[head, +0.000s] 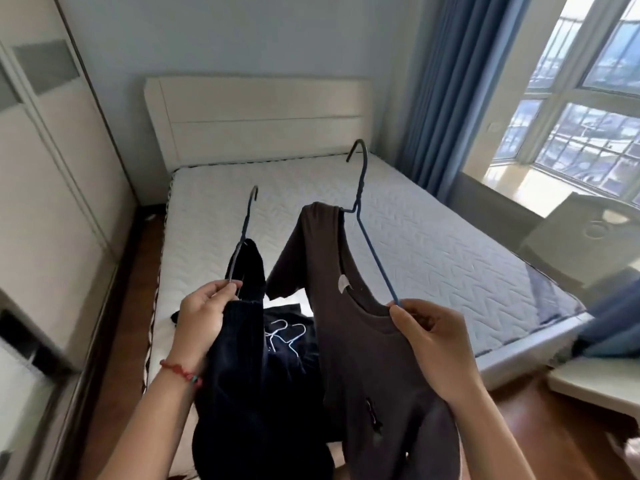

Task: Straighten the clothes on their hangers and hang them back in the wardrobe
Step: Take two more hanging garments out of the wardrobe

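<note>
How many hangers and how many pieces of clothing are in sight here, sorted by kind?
Hangers held in the hands: 2, the left hanger and the right hanger
Hangers lying on the bed: at least 2, pale ones, overlapping
Garments on held hangers: 2, a navy garment and a brown T-shirt
Dark clothes on the bed: count unclear
Total countable: 6

Both bare forearms reach up and forward, left hand [199,317] pinched closed with thumb and fingertips meeting, a red cord at its wrist, right hand [433,344] likewise pinched, fingers curled, held slightly lower
</note>
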The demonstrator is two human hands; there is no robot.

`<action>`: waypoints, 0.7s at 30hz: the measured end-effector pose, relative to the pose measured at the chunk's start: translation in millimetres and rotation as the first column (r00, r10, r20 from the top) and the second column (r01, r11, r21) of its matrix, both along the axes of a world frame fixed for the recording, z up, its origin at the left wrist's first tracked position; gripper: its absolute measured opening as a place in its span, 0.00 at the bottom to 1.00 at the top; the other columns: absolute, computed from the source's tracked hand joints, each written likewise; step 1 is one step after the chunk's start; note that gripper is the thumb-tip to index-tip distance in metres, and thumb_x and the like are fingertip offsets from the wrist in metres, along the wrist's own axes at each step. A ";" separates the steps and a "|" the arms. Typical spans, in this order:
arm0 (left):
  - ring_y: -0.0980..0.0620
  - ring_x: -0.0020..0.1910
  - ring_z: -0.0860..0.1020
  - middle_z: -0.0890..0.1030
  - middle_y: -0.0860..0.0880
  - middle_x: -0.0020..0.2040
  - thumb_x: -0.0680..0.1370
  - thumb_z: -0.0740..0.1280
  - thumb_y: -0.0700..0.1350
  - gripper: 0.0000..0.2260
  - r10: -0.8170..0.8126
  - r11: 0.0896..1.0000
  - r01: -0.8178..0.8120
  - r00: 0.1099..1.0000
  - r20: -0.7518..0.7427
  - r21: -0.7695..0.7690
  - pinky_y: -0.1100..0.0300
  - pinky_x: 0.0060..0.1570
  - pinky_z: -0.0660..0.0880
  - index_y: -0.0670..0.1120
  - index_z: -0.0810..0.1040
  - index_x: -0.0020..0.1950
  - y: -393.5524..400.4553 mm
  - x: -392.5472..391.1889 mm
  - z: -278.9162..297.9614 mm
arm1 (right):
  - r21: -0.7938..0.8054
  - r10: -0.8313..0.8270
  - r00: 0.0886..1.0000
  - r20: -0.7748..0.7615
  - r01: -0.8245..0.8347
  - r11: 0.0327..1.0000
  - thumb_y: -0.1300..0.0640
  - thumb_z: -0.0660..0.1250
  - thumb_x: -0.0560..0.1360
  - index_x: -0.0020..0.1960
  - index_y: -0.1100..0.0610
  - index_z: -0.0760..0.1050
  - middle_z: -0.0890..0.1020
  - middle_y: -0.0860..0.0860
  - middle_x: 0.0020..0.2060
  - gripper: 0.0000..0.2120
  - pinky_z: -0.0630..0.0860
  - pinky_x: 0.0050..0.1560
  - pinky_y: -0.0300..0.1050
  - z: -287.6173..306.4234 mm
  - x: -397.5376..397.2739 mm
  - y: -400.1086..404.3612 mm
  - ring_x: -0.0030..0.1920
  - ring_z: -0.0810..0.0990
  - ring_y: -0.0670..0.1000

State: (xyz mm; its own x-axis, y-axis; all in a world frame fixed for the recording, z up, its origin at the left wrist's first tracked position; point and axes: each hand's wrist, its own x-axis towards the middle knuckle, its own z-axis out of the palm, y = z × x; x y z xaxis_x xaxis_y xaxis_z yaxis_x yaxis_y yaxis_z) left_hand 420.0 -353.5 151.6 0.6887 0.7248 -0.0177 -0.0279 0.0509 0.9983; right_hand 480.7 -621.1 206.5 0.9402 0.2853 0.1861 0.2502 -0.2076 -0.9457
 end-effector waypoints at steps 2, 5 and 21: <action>0.57 0.31 0.76 0.79 0.52 0.31 0.77 0.63 0.39 0.06 0.017 0.999 -0.014 0.998 -0.061 0.044 0.76 0.27 0.71 0.43 0.80 0.45 17.5 28.1 -17.3 | -0.022 -0.008 1.000 -0.019 0.007 1.000 0.63 0.66 0.73 0.34 0.53 0.82 0.84 0.51 0.32 0.12 0.73 0.35 0.38 -5.1 20.5 15.5 0.32 0.79 0.44; 0.49 0.39 0.75 0.77 0.49 0.35 0.76 0.63 0.37 0.07 0.031 0.995 -0.012 0.983 -0.180 0.104 0.77 0.33 0.69 0.38 0.80 0.50 39.9 73.2 -54.6 | -0.073 -0.023 0.999 -0.026 0.021 0.997 0.62 0.66 0.73 0.34 0.52 0.82 0.84 0.50 0.32 0.13 0.74 0.35 0.40 -9.2 51.3 36.3 0.33 0.79 0.45; 0.48 0.35 0.73 0.75 0.44 0.33 0.75 0.64 0.34 0.10 -0.329 0.942 0.284 0.684 -0.651 -0.178 0.59 0.39 0.69 0.39 0.75 0.33 45.1 237.9 -229.4 | -0.156 -0.172 0.985 -0.032 0.165 0.974 0.67 0.67 0.72 0.36 0.45 0.81 0.83 0.43 0.31 0.18 0.71 0.35 0.29 -29.1 146.5 2.0 0.32 0.77 0.38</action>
